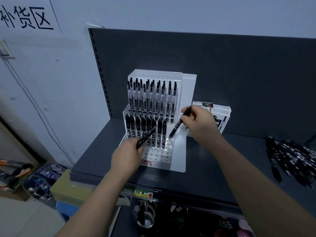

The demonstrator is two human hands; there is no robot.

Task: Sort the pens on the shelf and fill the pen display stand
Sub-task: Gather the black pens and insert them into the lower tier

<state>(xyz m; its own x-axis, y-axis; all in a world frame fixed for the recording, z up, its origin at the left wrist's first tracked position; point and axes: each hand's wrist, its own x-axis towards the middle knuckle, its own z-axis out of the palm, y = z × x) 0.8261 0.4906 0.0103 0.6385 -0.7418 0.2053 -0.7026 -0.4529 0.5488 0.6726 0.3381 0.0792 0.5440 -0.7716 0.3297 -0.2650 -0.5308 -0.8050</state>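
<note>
Head: pen pile [294, 161] blurred, cut off right.

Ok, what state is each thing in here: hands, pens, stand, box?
Pen display stand, upright, partly filled; front holes empty.
Left hand, grips at least one black pen.
Right hand, pinches a single pen, tip down over the stand's empty holes.
Loose pens, heaped on the shelf.
Pen box, upright behind the right hand; open or sealed unclear.

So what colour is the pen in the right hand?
Black; the pen shows best in head view.
</note>
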